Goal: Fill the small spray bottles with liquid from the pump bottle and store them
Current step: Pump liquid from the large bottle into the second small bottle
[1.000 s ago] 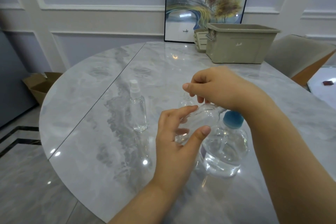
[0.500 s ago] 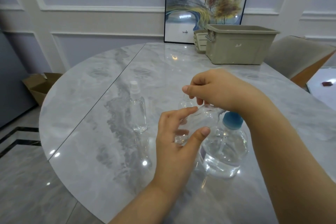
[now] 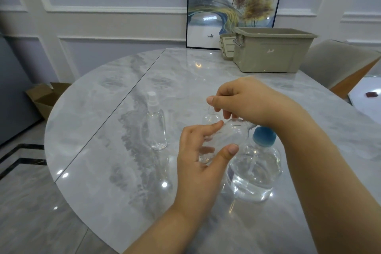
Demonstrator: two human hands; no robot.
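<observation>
Fingers (image 3: 212, 128) of the left hand (image 3: 198, 163) curl round a tilted clear spray bottle (image 3: 231, 132) above the surface (image 3: 103, 150); right hand (image 3: 247, 99) pinches its top, pump bottle (image 3: 255, 169) just right

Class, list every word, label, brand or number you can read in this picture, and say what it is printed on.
None can be read.
Beige storage bin: a small pale mark on its front, too blurred to read.
Pump bottle: a dark label edge, no legible text.

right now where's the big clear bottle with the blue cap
In the head view, the big clear blue-capped bottle stands on the marble table right of centre, under the right wrist.
</observation>
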